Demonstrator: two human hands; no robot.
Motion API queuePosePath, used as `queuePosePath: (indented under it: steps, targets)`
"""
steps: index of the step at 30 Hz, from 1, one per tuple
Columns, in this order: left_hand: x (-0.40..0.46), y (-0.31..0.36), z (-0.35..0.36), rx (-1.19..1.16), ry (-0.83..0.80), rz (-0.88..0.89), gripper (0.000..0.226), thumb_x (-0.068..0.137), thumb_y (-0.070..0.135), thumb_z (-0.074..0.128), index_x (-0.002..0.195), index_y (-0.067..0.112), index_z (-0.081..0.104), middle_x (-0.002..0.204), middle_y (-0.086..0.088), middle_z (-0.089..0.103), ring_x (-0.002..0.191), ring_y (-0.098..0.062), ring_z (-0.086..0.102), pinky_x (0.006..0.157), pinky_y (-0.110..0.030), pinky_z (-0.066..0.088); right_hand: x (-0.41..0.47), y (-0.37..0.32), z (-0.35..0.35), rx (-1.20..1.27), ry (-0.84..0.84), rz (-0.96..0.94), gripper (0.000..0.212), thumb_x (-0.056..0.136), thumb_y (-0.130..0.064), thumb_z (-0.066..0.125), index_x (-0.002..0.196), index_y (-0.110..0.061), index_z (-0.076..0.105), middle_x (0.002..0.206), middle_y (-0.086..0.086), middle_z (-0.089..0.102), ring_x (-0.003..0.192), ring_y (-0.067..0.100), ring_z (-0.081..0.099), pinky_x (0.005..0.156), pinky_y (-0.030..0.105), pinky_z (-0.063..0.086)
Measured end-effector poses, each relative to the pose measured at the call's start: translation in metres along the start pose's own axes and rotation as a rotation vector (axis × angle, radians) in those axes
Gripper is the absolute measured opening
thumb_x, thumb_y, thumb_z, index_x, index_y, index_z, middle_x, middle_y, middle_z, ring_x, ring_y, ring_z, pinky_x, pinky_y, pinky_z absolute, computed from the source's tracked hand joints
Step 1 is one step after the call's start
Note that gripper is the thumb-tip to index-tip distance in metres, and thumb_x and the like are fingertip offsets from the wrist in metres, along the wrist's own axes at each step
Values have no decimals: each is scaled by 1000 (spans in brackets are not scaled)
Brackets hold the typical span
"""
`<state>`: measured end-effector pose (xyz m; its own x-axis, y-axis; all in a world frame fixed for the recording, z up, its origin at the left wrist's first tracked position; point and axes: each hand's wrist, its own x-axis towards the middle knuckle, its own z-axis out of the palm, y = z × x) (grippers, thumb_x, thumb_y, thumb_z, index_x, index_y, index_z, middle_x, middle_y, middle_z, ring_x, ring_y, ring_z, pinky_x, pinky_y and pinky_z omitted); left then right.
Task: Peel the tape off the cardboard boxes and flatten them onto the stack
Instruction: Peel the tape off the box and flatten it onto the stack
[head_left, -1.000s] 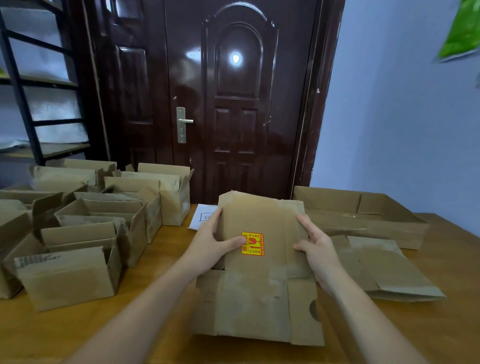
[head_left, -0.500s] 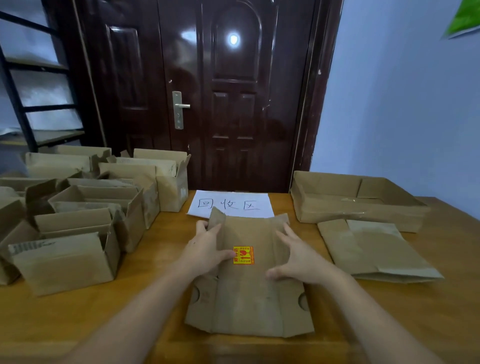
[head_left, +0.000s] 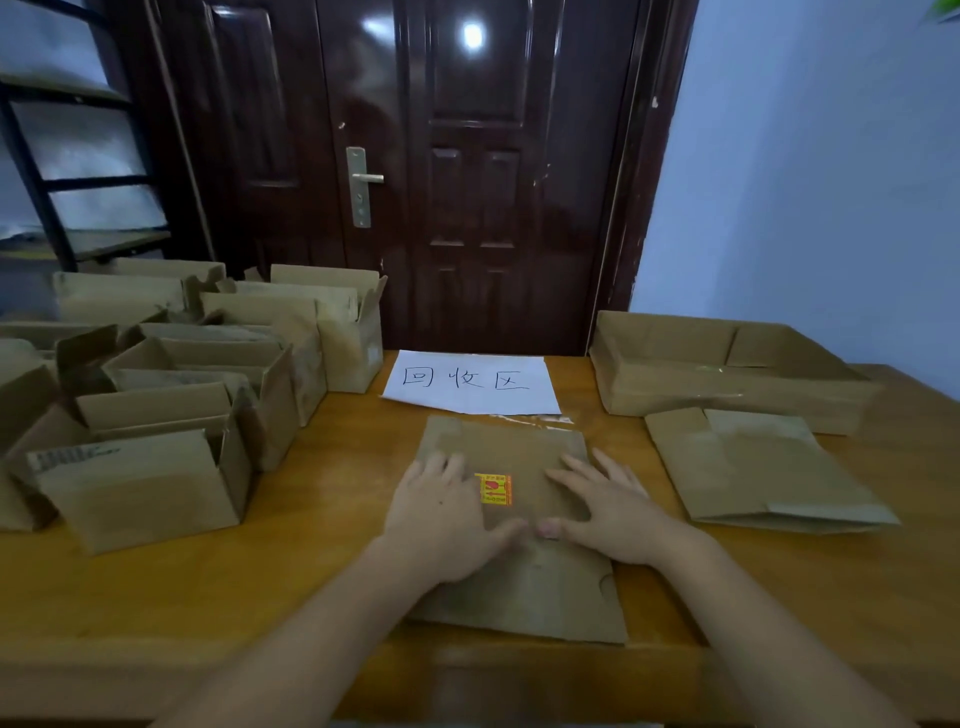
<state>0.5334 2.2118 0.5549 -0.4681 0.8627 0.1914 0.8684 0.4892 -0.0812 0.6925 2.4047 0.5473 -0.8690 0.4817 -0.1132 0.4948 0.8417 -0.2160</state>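
A flattened cardboard box (head_left: 524, 587) with a yellow and red sticker (head_left: 493, 488) lies flat on the wooden table (head_left: 291, 561), just in front of a white paper sign (head_left: 472, 382). My left hand (head_left: 441, 514) and my right hand (head_left: 608, 504) both press palm-down on it, fingers spread, thumbs almost touching at its middle. A strip of clear tape (head_left: 540, 420) lies by the box's far edge. Several open boxes (head_left: 171, 410) stand at the left.
Another flattened box (head_left: 758, 467) lies to the right, with a wide shallow box (head_left: 727, 369) behind it. A dark door (head_left: 467, 171) stands beyond the table, a metal shelf (head_left: 52, 171) at the far left, and a blue wall on the right.
The box was held up tilted between my hands a second ago. It has come down flat on the table, and both hands have moved onto its top, pressing it.
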Motion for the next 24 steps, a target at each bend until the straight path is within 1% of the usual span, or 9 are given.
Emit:
queuePosePath:
  steps: [2,4,7,10,12,15,18,20,24]
  targets:
    - [-12,10,-3,-54,-110,-5,138,61,109,-1,151,15,45,151,-4,44,136,-27,37,110,-47,31,-1,-5,0,-63,24,-15,99,73,-99,21,156,-46,20,168,-14,9,155,18,-3,123,52,-1]
    - [-16,5,-6,-87,-187,-17,145,52,113,5,160,19,30,162,1,33,145,-25,30,116,-48,25,-2,-8,-4,-113,63,-34,80,85,-87,19,151,-44,32,162,-7,25,152,21,12,123,53,6]
    - [-19,-24,-12,-168,-315,-20,135,56,110,26,164,29,16,170,9,17,154,-22,16,124,-47,12,-6,-11,-14,-215,148,-54,46,100,-67,26,123,-38,53,131,-5,48,134,22,37,122,53,17]
    - [-26,-61,-18,-263,-428,35,121,66,98,50,164,37,12,171,17,8,157,-21,8,126,-43,8,-4,-19,-19,-203,218,-90,30,100,-61,40,99,-34,54,105,-12,51,113,15,49,117,47,30]
    - [-27,-80,-23,-298,-486,120,115,73,87,63,164,40,10,170,21,3,158,-14,2,125,-38,0,-1,-24,-18,-111,199,-95,41,94,-66,48,119,-36,58,122,-10,52,122,15,46,109,39,38]
    - [-20,-95,-27,-301,-548,242,106,84,70,69,164,41,6,170,21,-3,156,-7,-9,118,-32,-13,3,-28,-11,11,36,-93,74,92,-74,46,156,-40,30,166,-6,19,152,22,16,121,44,22]
    - [-16,-101,-20,-314,-507,191,88,93,68,59,162,47,8,172,16,-2,157,-13,-10,124,-42,-9,5,-26,-1,7,-49,16,84,87,-85,27,159,-44,14,171,2,2,156,26,0,124,50,5]
    - [-19,-101,-9,-296,-429,34,81,90,81,41,159,54,7,172,12,-3,158,-18,-7,126,-48,-1,3,-23,1,22,-28,101,86,85,-87,21,159,-44,11,170,7,3,156,29,-2,123,51,3]
    - [-28,-96,14,-194,-296,-335,115,62,107,4,162,48,1,173,-7,2,159,-29,3,126,-48,7,-1,-26,4,48,63,145,80,92,-79,27,160,-37,17,170,7,11,156,29,6,124,51,4]
